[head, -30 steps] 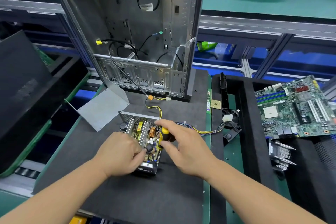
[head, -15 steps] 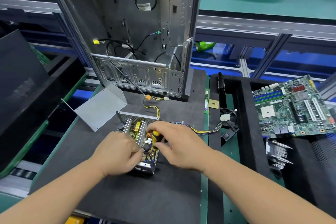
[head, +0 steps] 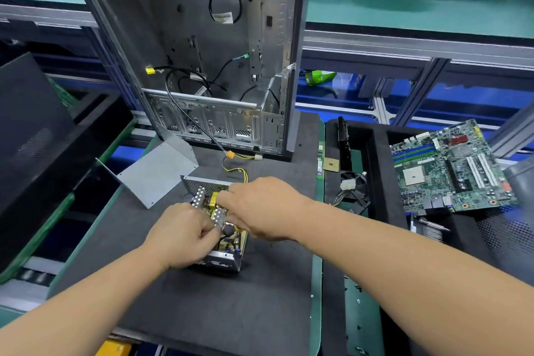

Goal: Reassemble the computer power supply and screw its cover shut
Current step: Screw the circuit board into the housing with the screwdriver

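- The power supply (head: 215,228) lies open on the dark mat (head: 202,312), near the middle of the view, its circuit board and parts bare.
- Its cover (head: 157,175), a bent grey metal sheet, rests apart on the mat at about 10 o'clock from the box. Fitting and screwing it are probably still to do; the task looks early.
- The left hand (head: 185,235) is curled narrow, pinching something small inside the box.
- The right hand (head: 264,206) reaches in from 3 o'clock, fingers bent over the parts; what it holds I cannot tell.
- The empty computer case (head: 199,61) stands at 12 o'clock.
- No brand or writing is legible.
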